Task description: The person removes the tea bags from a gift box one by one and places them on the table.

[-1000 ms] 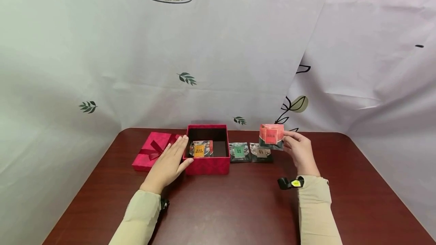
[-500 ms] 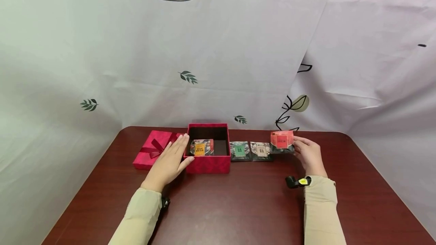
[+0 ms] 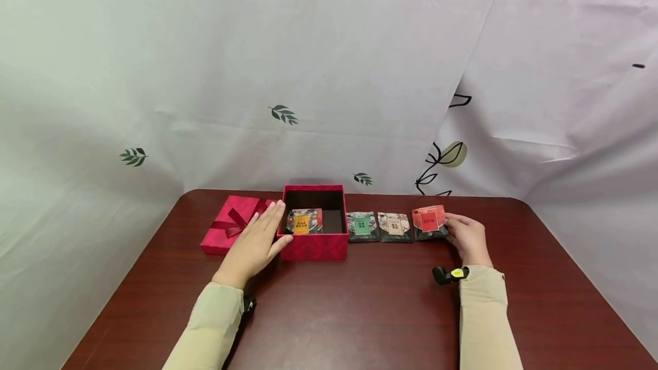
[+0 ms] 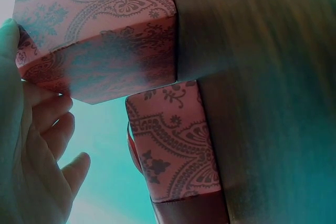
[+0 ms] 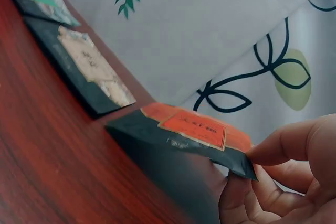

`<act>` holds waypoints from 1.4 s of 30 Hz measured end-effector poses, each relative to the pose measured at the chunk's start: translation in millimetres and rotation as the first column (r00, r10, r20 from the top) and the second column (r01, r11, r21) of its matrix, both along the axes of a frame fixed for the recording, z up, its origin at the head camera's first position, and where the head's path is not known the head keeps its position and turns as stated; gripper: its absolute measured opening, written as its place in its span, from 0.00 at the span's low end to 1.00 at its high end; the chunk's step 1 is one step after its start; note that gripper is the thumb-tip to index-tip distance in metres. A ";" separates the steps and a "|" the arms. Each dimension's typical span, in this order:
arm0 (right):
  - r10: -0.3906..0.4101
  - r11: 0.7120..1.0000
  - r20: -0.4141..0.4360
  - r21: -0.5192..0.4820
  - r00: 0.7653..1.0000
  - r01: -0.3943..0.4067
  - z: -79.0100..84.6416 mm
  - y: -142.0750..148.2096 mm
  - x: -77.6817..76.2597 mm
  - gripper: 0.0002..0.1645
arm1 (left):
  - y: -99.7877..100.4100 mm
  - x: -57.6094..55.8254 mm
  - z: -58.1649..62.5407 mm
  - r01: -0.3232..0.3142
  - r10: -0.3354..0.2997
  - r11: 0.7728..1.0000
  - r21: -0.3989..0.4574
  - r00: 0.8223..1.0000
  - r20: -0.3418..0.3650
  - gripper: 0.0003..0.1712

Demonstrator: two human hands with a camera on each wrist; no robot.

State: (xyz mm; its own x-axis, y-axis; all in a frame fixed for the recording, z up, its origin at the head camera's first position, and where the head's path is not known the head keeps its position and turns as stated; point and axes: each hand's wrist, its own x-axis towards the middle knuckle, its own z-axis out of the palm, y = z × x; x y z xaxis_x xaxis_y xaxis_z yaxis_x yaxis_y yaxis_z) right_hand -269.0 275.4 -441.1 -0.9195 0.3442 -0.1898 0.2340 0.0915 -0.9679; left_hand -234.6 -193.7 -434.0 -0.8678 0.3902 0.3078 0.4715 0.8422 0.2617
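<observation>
the right hand pinches the red sachet by its edge beside the beige sachet, a sound hold for something likely light and bendy, left hand straight-fingered against the box.

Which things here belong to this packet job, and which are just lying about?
Likely in the job:
red packet, pinched by right hand
green-labelled packet
beige-labelled packet
yellow-labelled packet, inside open box

Probably incidental:
ribboned lid
leaf-printed backdrop
</observation>
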 end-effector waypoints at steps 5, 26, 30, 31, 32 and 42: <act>-0.059 0.991 -0.017 0.116 0.998 0.061 -6.3 0.5 -1.3 0.24 | 0.6 0.4 0.5 -0.001 0.001 1.000 0.000 1.000 0.012 0.46; -0.059 0.875 -0.031 0.479 0.998 0.067 -9.8 1.6 1.1 0.19 | 1.8 -0.2 1.0 -0.003 0.003 1.000 -0.007 1.000 0.025 0.46; -0.050 0.870 -0.044 0.489 0.998 0.065 -6.1 0.2 2.4 0.19 | 1.9 -0.4 1.0 -0.003 0.003 1.000 -0.006 1.000 0.023 0.46; -0.048 0.867 -0.052 0.494 0.998 0.067 -4.9 0.0 2.2 0.18 | 1.8 -0.6 1.0 -0.003 0.003 1.000 -0.007 1.000 0.022 0.46; -0.047 0.864 -0.058 0.498 0.997 0.070 -3.7 -0.7 1.9 0.18 | 1.8 -0.8 1.0 -0.002 0.003 1.000 -0.007 1.000 0.020 0.46; 0.020 0.849 -0.136 0.525 0.990 0.056 14.1 -23.7 -2.6 0.17 | 1.8 -1.5 0.6 -0.006 0.006 1.000 0.002 1.000 0.019 0.46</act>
State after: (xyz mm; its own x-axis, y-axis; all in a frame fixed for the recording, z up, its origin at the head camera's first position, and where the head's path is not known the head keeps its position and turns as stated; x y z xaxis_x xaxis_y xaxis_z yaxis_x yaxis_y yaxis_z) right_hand -271.6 251.7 -427.0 -0.9155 0.3745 0.1467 0.1150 0.5932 -0.7968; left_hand -236.1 -191.9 -433.4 -0.8757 0.3844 0.2923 0.4615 0.8445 0.2719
